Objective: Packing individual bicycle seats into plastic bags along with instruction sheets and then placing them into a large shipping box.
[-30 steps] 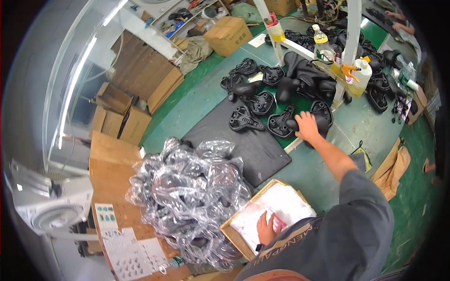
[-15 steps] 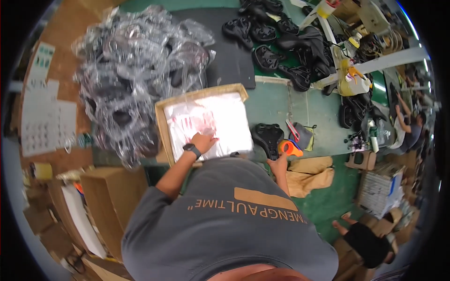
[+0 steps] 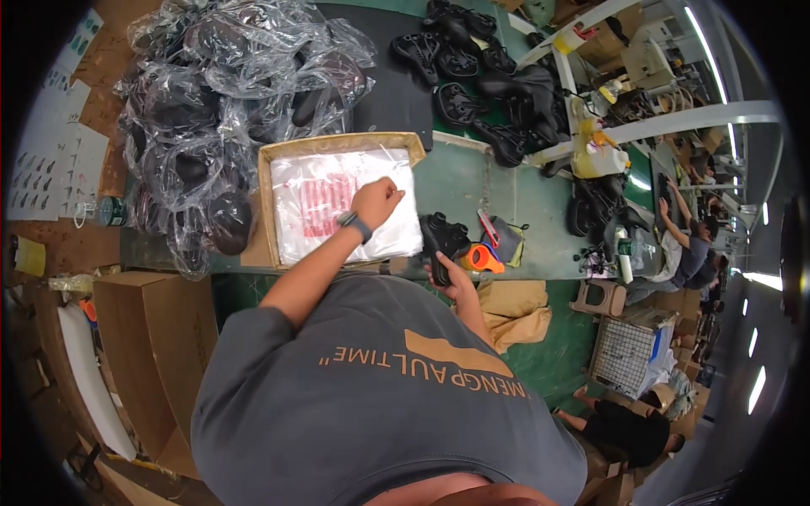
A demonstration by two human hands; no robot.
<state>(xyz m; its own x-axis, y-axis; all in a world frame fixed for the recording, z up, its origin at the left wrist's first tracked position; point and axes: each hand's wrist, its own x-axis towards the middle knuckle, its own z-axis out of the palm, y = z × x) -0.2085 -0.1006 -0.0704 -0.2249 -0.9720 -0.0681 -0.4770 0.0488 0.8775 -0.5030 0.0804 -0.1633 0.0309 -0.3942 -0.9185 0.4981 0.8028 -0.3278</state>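
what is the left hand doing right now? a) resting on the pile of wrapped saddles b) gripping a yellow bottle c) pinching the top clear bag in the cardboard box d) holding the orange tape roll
c: the left hand pinches the top clear bag in the cardboard box, while the right hand holds a black saddle.

Bright, even light (edges bend, corners black).
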